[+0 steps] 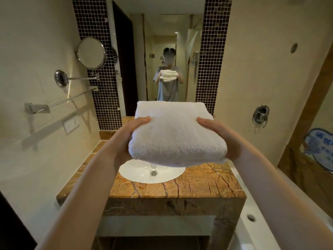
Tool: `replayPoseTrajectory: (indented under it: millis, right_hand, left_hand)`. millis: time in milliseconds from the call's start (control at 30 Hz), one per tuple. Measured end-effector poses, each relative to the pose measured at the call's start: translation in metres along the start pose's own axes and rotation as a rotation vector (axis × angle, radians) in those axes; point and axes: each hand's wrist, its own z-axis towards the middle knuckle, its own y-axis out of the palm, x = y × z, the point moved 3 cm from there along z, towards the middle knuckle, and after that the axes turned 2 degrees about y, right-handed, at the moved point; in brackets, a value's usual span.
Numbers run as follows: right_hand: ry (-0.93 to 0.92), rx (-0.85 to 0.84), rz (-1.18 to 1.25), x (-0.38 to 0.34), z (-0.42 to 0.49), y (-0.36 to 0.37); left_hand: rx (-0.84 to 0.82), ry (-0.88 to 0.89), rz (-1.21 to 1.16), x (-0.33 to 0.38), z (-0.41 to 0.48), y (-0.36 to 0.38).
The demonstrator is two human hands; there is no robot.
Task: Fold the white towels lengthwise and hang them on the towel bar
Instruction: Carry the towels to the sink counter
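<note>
Bathroom vanity: marble counter (198,184) with sink (137,175) below my hands; towel bar (72,99) empty on the left wall. My left hand (126,139) and right hand (219,136) clamp the stack of white towels (176,134) from both sides, above the basin. The mirror suggests several towels, count unclear. Risk: freeing one hand to unfold, the lower towels may slip into the sink, which may be wet.

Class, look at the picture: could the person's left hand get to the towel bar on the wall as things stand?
Probably not at once: the left hand and right hand both carry the folded towels. The towel bar itself is bare, with nothing blocking it.
</note>
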Motion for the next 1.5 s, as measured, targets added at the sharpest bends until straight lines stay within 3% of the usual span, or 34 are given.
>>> replayPoseTrajectory:
  millis: [333,633,1000,1500]
  right_hand:
    - [0.016,0.068,0.010,-0.010,0.056,-0.020]
    - [-0.007,0.053,0.059,-0.026,0.113,-0.024]
    - [-0.066,0.158,0.067,-0.035,0.164,-0.032]
    - [-0.059,0.107,0.069,-0.038,0.219,-0.086]
  left_hand:
    - [-0.001,-0.032,-0.052,0.000,0.065,-0.010]
    - [-0.115,-0.018,-0.059,0.016,0.129,-0.030]
    - [-0.229,-0.024,-0.047,0.024,0.191,-0.044]
    - [-0.230,-0.023,-0.064,0.006,0.267,-0.030]
